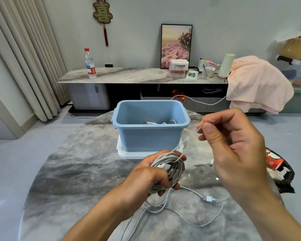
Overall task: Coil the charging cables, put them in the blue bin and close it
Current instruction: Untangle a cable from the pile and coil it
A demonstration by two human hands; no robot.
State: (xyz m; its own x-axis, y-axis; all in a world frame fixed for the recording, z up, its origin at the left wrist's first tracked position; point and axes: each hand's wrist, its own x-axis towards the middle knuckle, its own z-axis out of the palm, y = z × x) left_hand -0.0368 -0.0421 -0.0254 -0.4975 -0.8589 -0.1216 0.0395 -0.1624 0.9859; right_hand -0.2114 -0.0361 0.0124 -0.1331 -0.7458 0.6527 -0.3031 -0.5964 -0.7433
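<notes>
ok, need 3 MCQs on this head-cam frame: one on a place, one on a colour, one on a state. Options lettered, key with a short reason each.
1. Where does the open blue plastic bin stand?
A. on the white lid lying on the marble table
B. on the floor
C. on the far sideboard

2. What colour is the cap of the clear water bottle on the sideboard?
A. blue
B. red
C. green

3. What is the left hand doing?
A. lying flat on the table
B. gripping a coiled bundle of white charging cable
C. holding the bin's rim

Key:
1 A: the white lid's edge shows under the bin's base.
2 B: the cap is red.
3 B: its fingers curl round the coil, while the right hand pinches a strand of cable.
</notes>
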